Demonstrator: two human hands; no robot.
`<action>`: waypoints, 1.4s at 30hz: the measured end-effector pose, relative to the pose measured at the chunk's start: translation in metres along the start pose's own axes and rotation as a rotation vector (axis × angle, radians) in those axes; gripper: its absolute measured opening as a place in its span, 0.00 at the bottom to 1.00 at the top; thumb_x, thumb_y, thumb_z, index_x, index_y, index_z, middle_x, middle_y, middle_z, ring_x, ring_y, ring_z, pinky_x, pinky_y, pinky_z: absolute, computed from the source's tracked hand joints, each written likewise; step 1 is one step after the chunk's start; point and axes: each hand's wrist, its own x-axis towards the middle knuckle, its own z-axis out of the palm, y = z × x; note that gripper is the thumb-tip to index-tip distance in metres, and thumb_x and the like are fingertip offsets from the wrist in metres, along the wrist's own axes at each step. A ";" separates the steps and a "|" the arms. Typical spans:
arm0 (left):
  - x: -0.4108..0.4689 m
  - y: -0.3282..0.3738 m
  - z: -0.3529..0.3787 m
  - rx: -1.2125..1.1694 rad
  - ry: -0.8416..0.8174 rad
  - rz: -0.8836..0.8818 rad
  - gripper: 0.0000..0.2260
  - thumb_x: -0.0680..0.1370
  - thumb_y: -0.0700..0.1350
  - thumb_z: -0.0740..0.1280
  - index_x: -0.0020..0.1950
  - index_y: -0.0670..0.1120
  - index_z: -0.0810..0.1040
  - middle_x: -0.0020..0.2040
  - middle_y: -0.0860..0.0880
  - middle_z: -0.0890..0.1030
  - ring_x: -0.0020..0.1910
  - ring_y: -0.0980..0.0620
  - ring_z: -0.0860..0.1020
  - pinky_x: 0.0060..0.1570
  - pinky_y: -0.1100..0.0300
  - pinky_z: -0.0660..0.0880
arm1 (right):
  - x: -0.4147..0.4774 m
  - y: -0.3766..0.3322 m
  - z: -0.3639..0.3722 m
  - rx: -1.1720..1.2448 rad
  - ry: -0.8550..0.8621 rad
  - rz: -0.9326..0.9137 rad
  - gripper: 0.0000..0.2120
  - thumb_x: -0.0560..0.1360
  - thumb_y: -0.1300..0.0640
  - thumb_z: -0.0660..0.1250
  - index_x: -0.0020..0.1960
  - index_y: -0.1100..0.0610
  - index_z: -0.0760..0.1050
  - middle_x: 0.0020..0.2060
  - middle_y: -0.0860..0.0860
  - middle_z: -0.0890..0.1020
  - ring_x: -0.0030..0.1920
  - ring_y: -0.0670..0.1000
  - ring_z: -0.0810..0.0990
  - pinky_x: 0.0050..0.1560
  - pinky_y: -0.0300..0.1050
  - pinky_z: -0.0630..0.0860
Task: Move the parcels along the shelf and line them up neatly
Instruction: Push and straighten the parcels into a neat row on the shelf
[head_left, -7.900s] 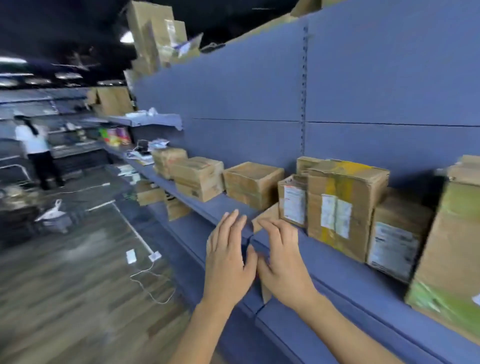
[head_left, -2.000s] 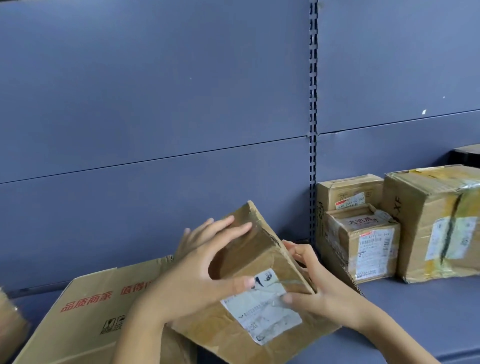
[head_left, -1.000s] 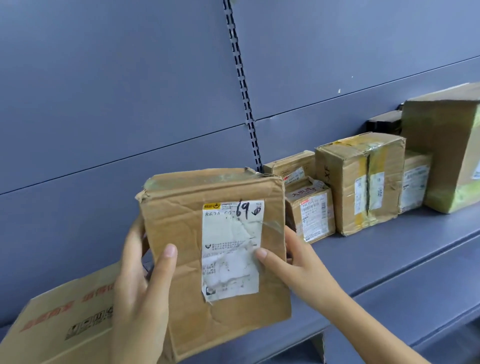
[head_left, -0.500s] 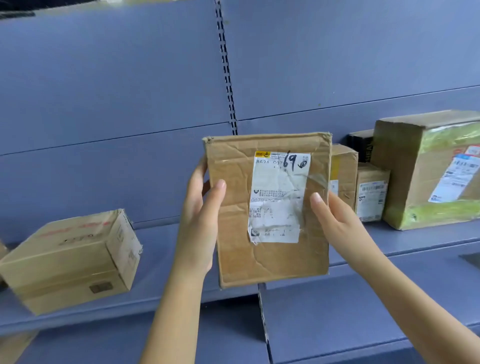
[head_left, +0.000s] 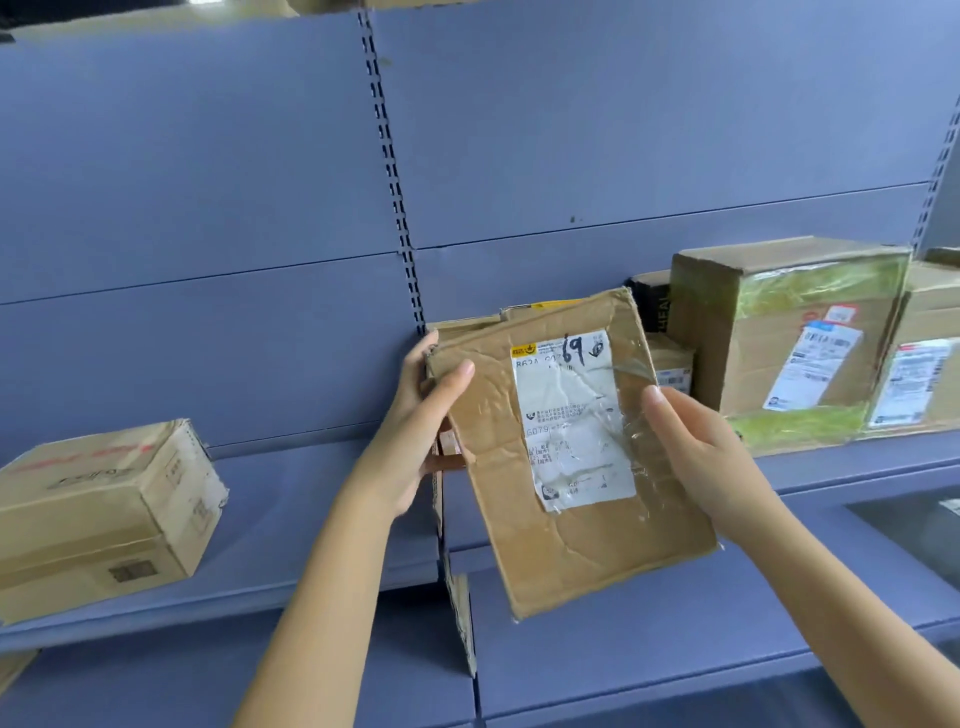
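I hold a flat, creased brown cardboard parcel (head_left: 566, 525) upright in the air in front of the blue shelf (head_left: 311, 493). Its white label, marked 69, faces me. My left hand (head_left: 415, 431) grips its left edge, thumb on the front and fingers behind. On the other side, my right hand (head_left: 701, 457) holds the right edge, thumb on the taped front. The parcel is tilted a little, its top leaning left. Behind it stand a row of boxes, partly hidden.
A brown box with red print (head_left: 104, 514) sits on the shelf at the left. At the right stand a large box with green tape (head_left: 800, 338), a labelled box (head_left: 924, 364) and small boxes (head_left: 670, 364). A slotted upright (head_left: 395, 197) splits the back panel. A lower shelf (head_left: 675, 623) juts out below.
The parcel has tilted and shifted slightly right and nearer the row of boxes. Both hands keep their hold. The view has moved closer to the shelf.
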 end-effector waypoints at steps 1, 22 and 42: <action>0.003 0.001 -0.005 -0.029 -0.024 -0.049 0.25 0.68 0.63 0.71 0.64 0.66 0.69 0.67 0.54 0.73 0.58 0.51 0.76 0.42 0.47 0.80 | 0.005 0.000 -0.003 -0.037 -0.003 -0.024 0.21 0.80 0.42 0.54 0.35 0.55 0.64 0.26 0.44 0.63 0.28 0.46 0.62 0.32 0.41 0.60; 0.056 -0.028 -0.006 -0.777 0.324 0.246 0.15 0.74 0.60 0.61 0.47 0.52 0.82 0.42 0.51 0.82 0.43 0.49 0.77 0.43 0.53 0.72 | -0.002 0.030 0.080 0.664 0.137 0.124 0.60 0.44 0.25 0.75 0.69 0.35 0.51 0.68 0.37 0.67 0.66 0.42 0.72 0.60 0.48 0.75; 0.026 -0.076 -0.019 -0.500 0.121 0.129 0.39 0.63 0.65 0.73 0.69 0.51 0.67 0.62 0.50 0.78 0.64 0.50 0.73 0.60 0.52 0.70 | 0.061 0.030 0.036 0.799 0.223 -0.142 0.47 0.59 0.51 0.69 0.75 0.52 0.56 0.64 0.56 0.68 0.61 0.52 0.74 0.52 0.46 0.78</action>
